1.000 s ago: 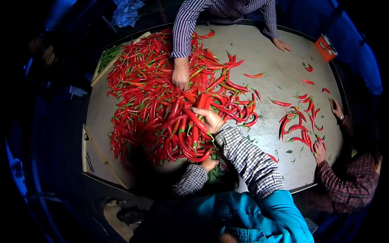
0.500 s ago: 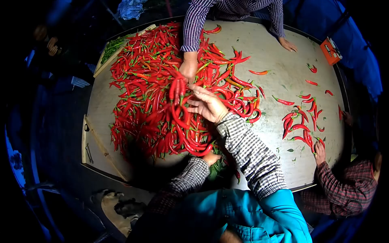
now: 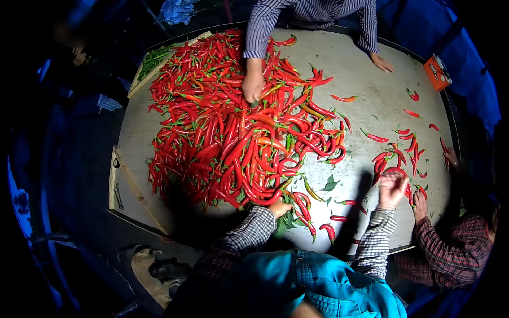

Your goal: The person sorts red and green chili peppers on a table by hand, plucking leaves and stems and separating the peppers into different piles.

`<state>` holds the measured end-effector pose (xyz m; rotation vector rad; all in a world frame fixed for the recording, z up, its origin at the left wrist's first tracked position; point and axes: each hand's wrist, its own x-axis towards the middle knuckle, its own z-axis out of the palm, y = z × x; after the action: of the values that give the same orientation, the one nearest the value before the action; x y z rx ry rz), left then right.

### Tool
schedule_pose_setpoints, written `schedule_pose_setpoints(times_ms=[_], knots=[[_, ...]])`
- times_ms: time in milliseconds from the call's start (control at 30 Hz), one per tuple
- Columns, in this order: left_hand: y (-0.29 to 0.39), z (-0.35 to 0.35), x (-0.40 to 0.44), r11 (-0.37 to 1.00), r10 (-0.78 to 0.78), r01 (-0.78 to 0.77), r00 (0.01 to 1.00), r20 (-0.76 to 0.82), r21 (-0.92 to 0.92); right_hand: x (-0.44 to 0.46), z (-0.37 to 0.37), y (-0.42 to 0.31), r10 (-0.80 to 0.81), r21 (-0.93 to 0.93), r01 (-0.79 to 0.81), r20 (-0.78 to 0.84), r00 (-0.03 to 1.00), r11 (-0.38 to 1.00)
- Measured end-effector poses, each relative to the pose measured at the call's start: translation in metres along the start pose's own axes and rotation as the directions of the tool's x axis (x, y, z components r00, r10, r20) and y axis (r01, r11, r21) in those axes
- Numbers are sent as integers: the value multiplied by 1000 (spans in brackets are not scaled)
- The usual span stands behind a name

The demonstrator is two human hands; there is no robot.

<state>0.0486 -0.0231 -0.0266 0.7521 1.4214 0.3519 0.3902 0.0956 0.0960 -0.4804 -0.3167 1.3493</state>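
Note:
A large heap of red peppers (image 3: 212, 122) covers the table's left and middle. My left hand (image 3: 278, 209) is at its lower edge, closed round the ends of some long peppers, its fingers partly hidden beside green leaves (image 3: 286, 221). My right hand (image 3: 392, 192) is over the small pepper group at the right, its fingers bent in at a curved red pepper (image 3: 395, 170). Between my hands lie several loose red peppers (image 3: 327, 231) and a green-orange pepper (image 3: 313, 190).
Across the table (image 3: 366, 79), a co-worker's hand (image 3: 253, 85) reaches into the heap; the other (image 3: 382, 63) rests flat. At the right, another person's hands (image 3: 420, 205) touch peppers. An orange box (image 3: 437, 73) is at the far right edge, green peppers (image 3: 154, 57) at the upper left.
My right hand has left the heap and moved right to the small pepper group. Loose peppers now show right of my left hand, which has hardly moved. The far co-worker's hand has lifted slightly.

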Motion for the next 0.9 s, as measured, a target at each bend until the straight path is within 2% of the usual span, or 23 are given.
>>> schedule_pose_setpoints(times_ms=[33, 67, 133, 200, 233, 267, 333, 400, 467, 533, 567, 600, 633, 667, 733, 800, 867, 900], knots=[[3, 1, -4, 1000, 14, -15, 998, -64, -17, 1, -8, -21, -99, -24, 99, -12, 995, 995], [6, 4, -8, 999, 27, -32, 992, -123, -33, 4, -15, -30, -191, -127, 183, -57, 980, 975], [-47, 7, 36, 995, 54, -60, 995, -85, -74, 2, -15, -7, -209, -362, 159, -102, 973, 919], [-16, 6, 11, 1000, 24, -23, 989, -148, 8, -11, 7, 44, -40, -567, -6, -70, 997, 823], [-4, 3, 0, 999, 27, -29, 994, -110, -19, -20, 27, 76, 69, -647, -78, -39, 997, 759], [7, 1, -9, 998, 29, -32, 997, -70, -46, -30, 57, 107, 227, -690, -236, -105, 968, 684], [16, 1, -17, 1000, 29, -30, 994, -107, -3, -42, 98, 160, 480, -789, -235, 85, 873, 568], [0, 2, -2, 996, -13, 25, 991, -136, 82, -34, 118, 213, 458, -825, 113, 415, 786, 553], [-14, 3, 10, 999, 34, -31, 992, -119, 28, -20, 154, 247, 360, -800, 465, 591, 722, 380], [-41, 8, 32, 982, 112, -119, 992, -51, -147, -2, 167, 284, 361, -736, 613, 676, 642, 288], [-58, 12, 47, 983, 179, -182, 976, -127, -13, 5, 169, 300, 392, -726, 664, 671, 629, 178], [-53, 16, 40, 966, 248, -259, 942, -228, -18, 8, 176, 310, 425, -704, 707, 661, 619, 67], [-46, 17, 37, 967, 244, -255, 942, -232, -21, 10, 180, 315, 534, -724, 686, 555, 638, -66], [-42, 17, 37, 973, 218, -228, 953, -211, -25, 9, 182, 317, 539, -720, 691, 558, 631, -65], [-38, 17, 36, 980, 181, -193, 965, -189, -44, 3, 183, 320, 697, -681, 685, 358, 621, -260], [-40, 17, 37, 983, 164, -177, 969, -183, -56, -1, 175, 310, 644, -708, 693, 467, 606, -139], [-41, 17, 35, 983, 156, -171, 972, -178, -71, 0, 161, 306, 658, -887, 461, 352, 666, 8], [-38, 17, 33, 984, 144, -160, 975, -169, -83, -1, 144, 310, 644, -956, 246, 291, 707, 161]])
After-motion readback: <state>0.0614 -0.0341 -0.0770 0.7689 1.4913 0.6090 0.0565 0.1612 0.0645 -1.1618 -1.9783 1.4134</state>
